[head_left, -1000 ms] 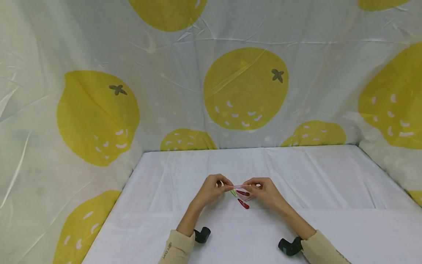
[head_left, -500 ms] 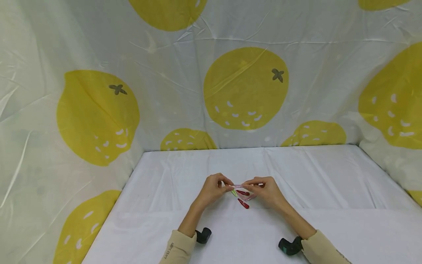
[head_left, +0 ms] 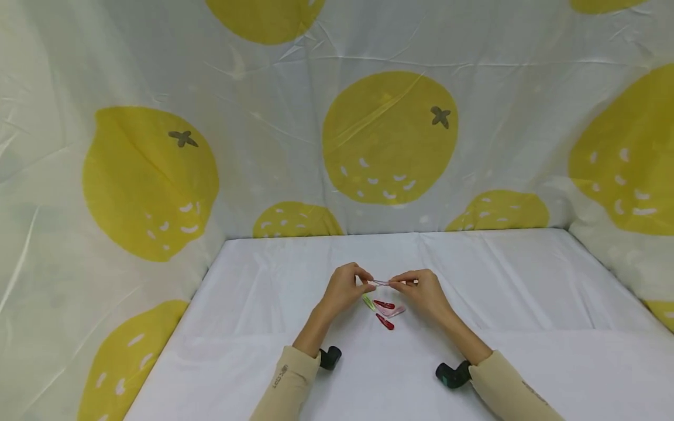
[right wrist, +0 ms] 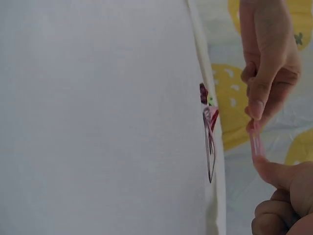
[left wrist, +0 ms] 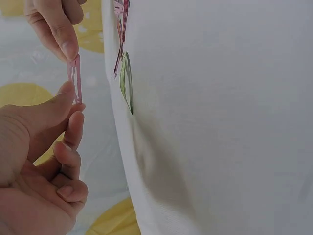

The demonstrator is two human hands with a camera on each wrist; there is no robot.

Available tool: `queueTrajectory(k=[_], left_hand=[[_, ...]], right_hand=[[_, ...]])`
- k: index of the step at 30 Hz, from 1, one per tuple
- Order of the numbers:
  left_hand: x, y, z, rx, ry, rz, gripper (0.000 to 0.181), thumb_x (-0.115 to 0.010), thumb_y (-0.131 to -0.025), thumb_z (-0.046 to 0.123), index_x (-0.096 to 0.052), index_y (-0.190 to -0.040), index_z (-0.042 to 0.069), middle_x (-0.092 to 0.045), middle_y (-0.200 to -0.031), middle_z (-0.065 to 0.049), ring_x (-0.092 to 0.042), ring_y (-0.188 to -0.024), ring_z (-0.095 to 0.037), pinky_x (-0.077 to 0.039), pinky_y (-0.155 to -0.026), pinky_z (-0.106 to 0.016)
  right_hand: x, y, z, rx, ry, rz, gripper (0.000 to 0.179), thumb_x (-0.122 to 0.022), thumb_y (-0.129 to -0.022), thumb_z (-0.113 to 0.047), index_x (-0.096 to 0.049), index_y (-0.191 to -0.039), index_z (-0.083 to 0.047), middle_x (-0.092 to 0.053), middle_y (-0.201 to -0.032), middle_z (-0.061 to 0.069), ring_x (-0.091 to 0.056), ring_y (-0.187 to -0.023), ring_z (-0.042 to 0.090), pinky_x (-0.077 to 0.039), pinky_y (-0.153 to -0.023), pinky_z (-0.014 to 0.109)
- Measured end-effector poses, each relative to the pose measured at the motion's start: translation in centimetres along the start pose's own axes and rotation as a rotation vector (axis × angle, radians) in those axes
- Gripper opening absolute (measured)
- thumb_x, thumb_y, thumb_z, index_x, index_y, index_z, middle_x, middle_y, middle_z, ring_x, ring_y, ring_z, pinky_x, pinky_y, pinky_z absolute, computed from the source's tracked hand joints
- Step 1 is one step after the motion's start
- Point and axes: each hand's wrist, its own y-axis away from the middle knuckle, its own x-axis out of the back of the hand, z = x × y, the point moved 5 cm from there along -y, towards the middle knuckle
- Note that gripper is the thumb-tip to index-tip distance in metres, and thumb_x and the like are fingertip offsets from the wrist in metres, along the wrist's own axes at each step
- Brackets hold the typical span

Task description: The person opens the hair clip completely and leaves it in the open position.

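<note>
A pink snap hair clip [head_left: 381, 283] is stretched between my two hands above the table. My left hand [head_left: 342, 286] pinches one end between thumb and fingertips; my right hand [head_left: 425, 291] pinches the other. The left wrist view shows the held clip [left wrist: 78, 78] with its frame and inner tongue standing slightly apart. Just below the hands on the cloth lie a green hair clip [head_left: 368, 302], an upper red hair clip [head_left: 384, 304], a lower red hair clip [head_left: 385, 321] and pink clips [head_left: 396, 311] overlapping between them.
A white cloth [head_left: 505, 362] covers the table, with faint folds. Behind it and at both sides hangs a pale curtain [head_left: 284, 128] printed with large yellow lemons. Dark wrist cameras [head_left: 453, 375] stick out at the sleeve cuffs.
Both hands have risen away from the clips on the table, carrying the pink hair clip up with them. The loose clips now show more fully below. The head view has shifted slightly.
</note>
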Motion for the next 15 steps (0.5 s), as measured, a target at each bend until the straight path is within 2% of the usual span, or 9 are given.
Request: queueTrajectory(k=[2, 9, 15], left_hand=[[-0.1, -1.3, -0.1, 0.013, 0.0, 0.001, 0.012, -0.08, -0.078, 0.015, -0.076, -0.087, 0.007, -0.067, -0.079, -0.004, -0.046, -0.066, -0.01, -0.037, -0.06, -0.02], [-0.7, -5.5, -1.1, 0.058, 0.042, 0.014, 0.009, -0.078, -0.078, 0.007, -0.076, -0.083, 0.001, -0.068, -0.074, -0.011, -0.046, -0.063, -0.012, -0.035, -0.054, -0.019], [-1.7, -7.6, -2.4, 0.122, 0.082, 0.05, 0.011, -0.079, -0.077, 0.005, -0.076, -0.085, -0.002, -0.069, -0.077, -0.013, -0.05, -0.071, -0.012, -0.039, -0.059, -0.018]], right_hand=[[0.0, -0.9, 0.2, -0.002, 0.014, 0.013, 0.005, -0.078, -0.081, -0.018, -0.08, -0.083, -0.014, -0.076, -0.084, 0.004, -0.058, -0.071, 0.009, -0.046, -0.06, 0.019], [-0.1, -4.5, 0.4, 0.073, 0.126, 0.06, 0.007, -0.077, -0.08, -0.011, -0.079, -0.082, -0.004, -0.075, -0.083, 0.011, -0.06, -0.071, 0.016, -0.043, -0.06, 0.021], [-0.4, -6.9, 1.3, 0.003, 0.241, 0.053, 0.006, -0.076, -0.081, -0.01, -0.079, -0.083, -0.005, -0.075, -0.086, 0.012, -0.056, -0.071, 0.016, -0.04, -0.059, 0.024]])
